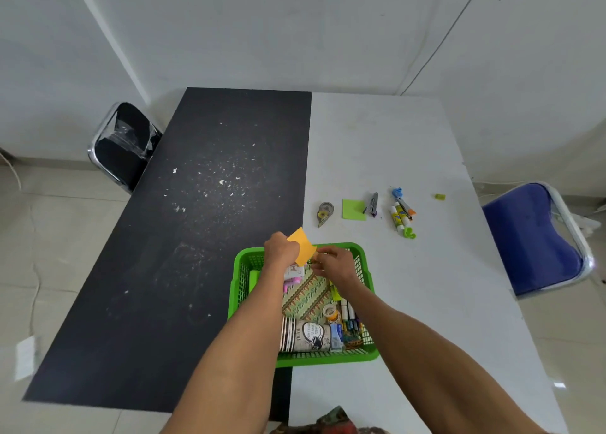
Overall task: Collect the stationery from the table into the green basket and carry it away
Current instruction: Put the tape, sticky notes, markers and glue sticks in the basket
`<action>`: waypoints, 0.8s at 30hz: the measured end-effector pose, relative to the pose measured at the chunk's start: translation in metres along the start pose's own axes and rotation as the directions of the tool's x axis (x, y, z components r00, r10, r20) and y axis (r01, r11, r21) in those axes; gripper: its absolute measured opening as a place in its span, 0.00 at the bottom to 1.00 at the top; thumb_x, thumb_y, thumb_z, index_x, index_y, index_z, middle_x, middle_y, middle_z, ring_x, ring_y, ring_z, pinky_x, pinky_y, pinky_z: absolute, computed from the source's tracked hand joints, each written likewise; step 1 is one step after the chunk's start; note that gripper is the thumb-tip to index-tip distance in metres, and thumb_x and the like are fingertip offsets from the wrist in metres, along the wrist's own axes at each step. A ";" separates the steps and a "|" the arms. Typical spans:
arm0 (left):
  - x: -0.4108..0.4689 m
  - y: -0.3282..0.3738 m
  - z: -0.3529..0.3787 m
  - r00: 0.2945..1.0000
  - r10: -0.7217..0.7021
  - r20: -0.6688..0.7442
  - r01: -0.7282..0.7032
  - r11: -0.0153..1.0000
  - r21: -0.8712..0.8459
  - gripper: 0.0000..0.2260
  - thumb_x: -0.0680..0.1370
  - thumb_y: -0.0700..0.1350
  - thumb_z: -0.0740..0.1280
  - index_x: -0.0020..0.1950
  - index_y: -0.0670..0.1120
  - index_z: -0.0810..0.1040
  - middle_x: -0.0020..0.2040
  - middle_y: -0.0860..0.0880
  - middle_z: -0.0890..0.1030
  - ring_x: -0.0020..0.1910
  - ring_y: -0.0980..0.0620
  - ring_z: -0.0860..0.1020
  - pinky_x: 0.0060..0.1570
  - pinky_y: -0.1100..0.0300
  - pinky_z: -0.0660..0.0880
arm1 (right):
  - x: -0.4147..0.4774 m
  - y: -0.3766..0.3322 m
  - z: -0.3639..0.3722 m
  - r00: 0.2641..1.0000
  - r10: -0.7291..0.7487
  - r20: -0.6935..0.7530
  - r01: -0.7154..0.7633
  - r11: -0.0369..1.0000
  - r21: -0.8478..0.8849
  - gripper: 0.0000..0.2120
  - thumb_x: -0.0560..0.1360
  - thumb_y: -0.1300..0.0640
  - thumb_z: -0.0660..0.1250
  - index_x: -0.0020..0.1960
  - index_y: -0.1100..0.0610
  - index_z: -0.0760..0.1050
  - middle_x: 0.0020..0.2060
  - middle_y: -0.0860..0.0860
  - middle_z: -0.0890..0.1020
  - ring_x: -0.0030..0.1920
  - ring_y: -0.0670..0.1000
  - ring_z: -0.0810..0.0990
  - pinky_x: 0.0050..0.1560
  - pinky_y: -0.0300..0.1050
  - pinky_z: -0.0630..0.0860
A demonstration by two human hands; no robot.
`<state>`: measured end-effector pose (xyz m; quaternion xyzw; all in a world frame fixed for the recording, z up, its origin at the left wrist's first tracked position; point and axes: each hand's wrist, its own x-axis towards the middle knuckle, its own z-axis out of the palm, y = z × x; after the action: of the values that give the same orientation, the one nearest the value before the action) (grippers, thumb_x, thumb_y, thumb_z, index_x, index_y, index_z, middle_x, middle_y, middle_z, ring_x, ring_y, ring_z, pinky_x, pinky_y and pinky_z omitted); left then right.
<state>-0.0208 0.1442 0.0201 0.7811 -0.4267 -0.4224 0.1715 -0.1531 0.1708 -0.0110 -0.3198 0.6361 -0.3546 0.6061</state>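
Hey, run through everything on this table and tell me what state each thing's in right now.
green basket, on the table, partly filled.
orange notes, held over the basket by the left hand.
right hand, at the notes' edge, grip unclear.
paper cups, stacked, on their side in the basket.
green notes, flat on the table.
glue sticks, lying on the table.
correction tape, lying on the table.
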 end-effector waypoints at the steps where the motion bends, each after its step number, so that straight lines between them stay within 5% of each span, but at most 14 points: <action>1: -0.002 0.000 -0.001 1.000 0.009 0.003 -0.009 1.000 0.014 0.14 0.72 0.35 0.58 0.54 0.35 0.76 0.52 0.38 0.78 0.51 0.38 0.78 0.42 0.52 0.76 | 0.000 0.001 0.000 1.000 -0.007 -0.024 0.007 1.000 -0.021 0.07 0.72 0.68 0.66 0.50 0.66 0.76 0.35 0.60 0.80 0.30 0.53 0.77 0.32 0.44 0.75; 6: -0.003 -0.002 0.005 0.993 0.047 0.106 -0.058 0.992 0.108 0.12 0.74 0.35 0.58 0.53 0.38 0.77 0.51 0.40 0.78 0.51 0.39 0.77 0.47 0.50 0.77 | 0.000 0.004 -0.006 0.988 -0.131 -0.083 0.094 0.931 -0.353 0.12 0.72 0.59 0.71 0.55 0.56 0.79 0.41 0.53 0.83 0.35 0.53 0.82 0.42 0.50 0.82; 9: -0.002 -0.002 0.012 0.986 0.064 0.155 -0.090 0.982 0.164 0.08 0.73 0.34 0.59 0.49 0.38 0.76 0.49 0.39 0.78 0.49 0.40 0.77 0.42 0.52 0.75 | 0.001 0.004 -0.013 0.987 -0.135 -0.092 0.081 0.893 -0.443 0.11 0.72 0.61 0.70 0.53 0.60 0.81 0.39 0.55 0.83 0.34 0.52 0.83 0.38 0.45 0.81; 12: -0.001 -0.002 0.022 0.988 0.088 0.130 -0.113 0.973 0.200 0.14 0.75 0.34 0.61 0.60 0.37 0.76 0.59 0.39 0.78 0.58 0.40 0.76 0.50 0.53 0.74 | 0.002 0.008 -0.021 0.983 -0.082 -0.166 -0.005 0.886 -0.464 0.10 0.72 0.66 0.67 0.52 0.64 0.82 0.39 0.59 0.84 0.37 0.56 0.84 0.43 0.52 0.82; 16: 0.000 -0.001 0.030 0.988 0.136 0.069 -0.147 0.968 0.202 0.15 0.76 0.33 0.62 0.62 0.40 0.75 0.60 0.42 0.78 0.54 0.45 0.77 0.49 0.54 0.76 | 0.006 0.016 -0.025 0.969 -0.063 -0.238 -0.087 0.816 -0.571 0.13 0.70 0.72 0.62 0.52 0.70 0.79 0.50 0.66 0.82 0.46 0.63 0.83 0.49 0.58 0.80; 19: 0.005 -0.002 0.026 0.988 0.150 0.037 -0.155 0.969 0.194 0.15 0.77 0.32 0.62 0.62 0.41 0.75 0.60 0.43 0.77 0.52 0.46 0.77 0.45 0.55 0.75 | 0.007 0.017 -0.019 0.968 -0.086 -0.236 -0.086 0.768 -0.635 0.13 0.73 0.70 0.64 0.56 0.66 0.80 0.53 0.61 0.82 0.51 0.59 0.82 0.51 0.50 0.80; 24: 0.014 -0.008 0.018 0.988 0.155 0.002 -0.153 0.971 0.184 0.15 0.76 0.33 0.61 0.61 0.43 0.76 0.59 0.43 0.78 0.50 0.46 0.79 0.47 0.53 0.79 | 0.008 0.015 -0.008 0.961 -0.096 -0.261 -0.105 0.742 -0.662 0.13 0.74 0.68 0.66 0.57 0.61 0.80 0.51 0.59 0.83 0.48 0.57 0.81 0.41 0.42 0.73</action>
<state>-0.0274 0.1396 -0.0029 0.7608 -0.5218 -0.3620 0.1338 -0.1617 0.1727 -0.0273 -0.4613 0.8000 -0.1422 0.3563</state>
